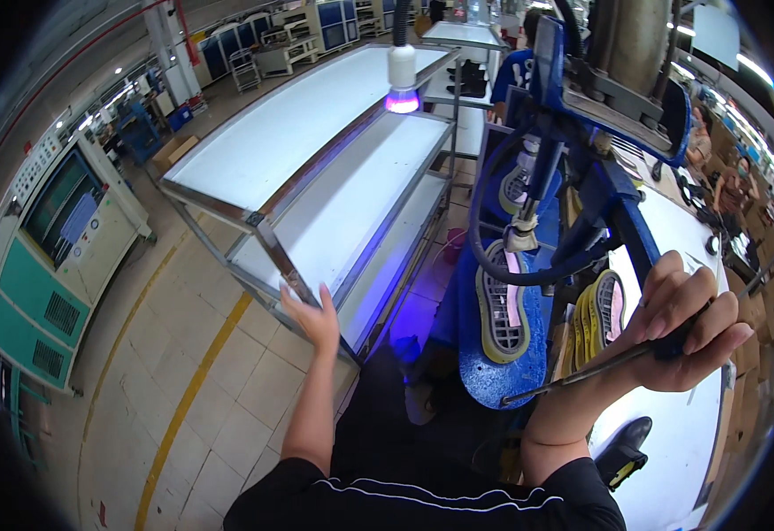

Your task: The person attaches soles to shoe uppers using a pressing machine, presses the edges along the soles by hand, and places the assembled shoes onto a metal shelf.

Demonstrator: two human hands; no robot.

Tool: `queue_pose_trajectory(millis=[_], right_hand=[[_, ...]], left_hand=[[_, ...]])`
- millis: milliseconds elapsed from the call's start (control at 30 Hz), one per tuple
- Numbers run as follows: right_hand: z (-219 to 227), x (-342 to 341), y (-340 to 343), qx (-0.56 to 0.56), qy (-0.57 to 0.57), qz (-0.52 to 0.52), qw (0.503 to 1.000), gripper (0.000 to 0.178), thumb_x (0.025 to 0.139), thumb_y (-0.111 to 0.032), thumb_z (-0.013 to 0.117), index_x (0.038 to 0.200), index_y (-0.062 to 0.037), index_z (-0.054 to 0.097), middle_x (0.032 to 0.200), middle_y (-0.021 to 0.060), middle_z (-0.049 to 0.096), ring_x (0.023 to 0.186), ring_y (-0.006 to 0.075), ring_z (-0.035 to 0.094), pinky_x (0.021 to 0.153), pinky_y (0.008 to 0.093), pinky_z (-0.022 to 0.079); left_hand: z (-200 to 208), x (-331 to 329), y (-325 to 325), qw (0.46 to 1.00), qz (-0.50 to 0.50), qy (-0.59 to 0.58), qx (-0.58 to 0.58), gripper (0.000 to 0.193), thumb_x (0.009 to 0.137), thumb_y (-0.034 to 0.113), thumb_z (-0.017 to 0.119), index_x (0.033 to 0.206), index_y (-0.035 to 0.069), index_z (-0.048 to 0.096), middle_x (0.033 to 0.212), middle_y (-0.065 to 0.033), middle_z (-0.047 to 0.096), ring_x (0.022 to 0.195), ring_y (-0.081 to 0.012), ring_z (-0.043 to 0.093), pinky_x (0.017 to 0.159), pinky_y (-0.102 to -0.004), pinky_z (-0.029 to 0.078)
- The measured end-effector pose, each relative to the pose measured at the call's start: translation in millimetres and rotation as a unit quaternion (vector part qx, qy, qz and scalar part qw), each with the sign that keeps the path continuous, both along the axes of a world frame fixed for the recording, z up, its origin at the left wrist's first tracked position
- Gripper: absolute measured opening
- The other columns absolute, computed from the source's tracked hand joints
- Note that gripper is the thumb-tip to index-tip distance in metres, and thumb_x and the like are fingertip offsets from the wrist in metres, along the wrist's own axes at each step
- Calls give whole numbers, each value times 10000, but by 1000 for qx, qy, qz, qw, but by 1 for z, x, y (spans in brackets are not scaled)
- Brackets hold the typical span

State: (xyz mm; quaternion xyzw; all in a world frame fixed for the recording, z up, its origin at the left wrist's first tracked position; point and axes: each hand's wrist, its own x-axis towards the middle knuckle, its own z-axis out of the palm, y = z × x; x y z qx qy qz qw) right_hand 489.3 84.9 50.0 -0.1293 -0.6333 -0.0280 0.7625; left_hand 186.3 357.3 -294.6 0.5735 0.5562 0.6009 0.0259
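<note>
My left hand point(314, 319) has its fingers spread beside the front corner post of a metal rack point(272, 252); whether it touches the post I cannot tell. In my raised right hand point(683, 332) is a thin metal rod with a dark handle point(581, 375), curled fingers around the handle. The rod slants down to the left, its tip at the near end of a blue machine bed point(484, 380). A shoe sole point(504, 323), grey lattice with a yellowish rim and pink strip, lies on that bed. Another sole point(515, 188) is farther back, under the machine.
Several yellow-rimmed soles point(595, 314) stand in a row on the white table point(670, 425) at right, near a black shoe point(624, 451). A lamp with purple light point(402, 88) hangs over the rack. Blue machine arms and a hose point(537, 276) overhang the bed. People sit far right.
</note>
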Motion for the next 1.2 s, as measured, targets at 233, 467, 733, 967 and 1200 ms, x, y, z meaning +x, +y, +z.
queue_pose_trajectory(millis=[233,467,733,967,1200], right_hand=[[5,-1,-4,-9,-23,-14,1000,534,1138,-454,144,766,-197,429,686,72,570,441,133,430,648,339,391],[2,7,-4,14,-21,-35,999,544,1145,-432,151,775,-172,453,656,75,585,448,142,503,625,343,432],[-2,-7,5,33,28,7,999,621,1133,-502,164,713,-147,453,619,98,606,458,167,480,610,352,443],[1,-10,-1,33,63,-11,997,647,1130,-518,219,653,-152,459,574,55,585,477,188,457,576,349,413],[-10,9,-7,-28,49,-16,998,583,1097,-518,356,819,-64,596,786,123,620,679,221,592,698,375,460]], left_hand=[[-198,53,-132,717,-365,321,-500,725,976,461,562,1538,35,396,1485,-271,515,1483,-459,345,1245,-509,241],[-168,90,-163,490,-571,542,-375,475,967,382,573,1372,138,627,1469,-160,571,1426,-365,466,1097,-655,371],[-324,95,-161,370,-609,411,-569,502,929,266,654,1382,58,592,1252,-191,691,1265,-324,603,1009,-448,508],[-324,94,-141,435,-584,337,-597,502,940,247,649,1392,40,577,1297,-195,666,1274,-329,595,1026,-439,499],[-339,94,-124,449,-586,322,-593,503,951,229,644,1402,21,562,1342,-199,641,1282,-333,587,1044,-429,490]])
